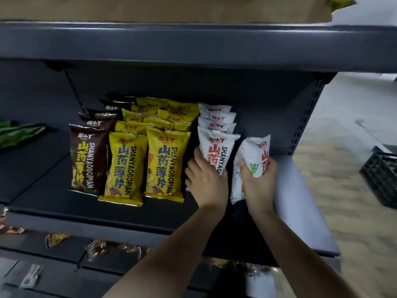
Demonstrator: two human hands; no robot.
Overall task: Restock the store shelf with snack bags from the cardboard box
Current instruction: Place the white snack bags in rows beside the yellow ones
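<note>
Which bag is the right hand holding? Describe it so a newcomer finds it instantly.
Start at the dark middle shelf with its rows of snack bags. Go past the brown and yellow rows to the white row at the right. The white bag just right of that row is tilted, gripped by the right hand, and outside any row.

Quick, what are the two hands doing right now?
Left hand: fingers curled round the front white snack bag of the row.
Right hand: fingers gripping another white bag, tilted beside the row.
</note>
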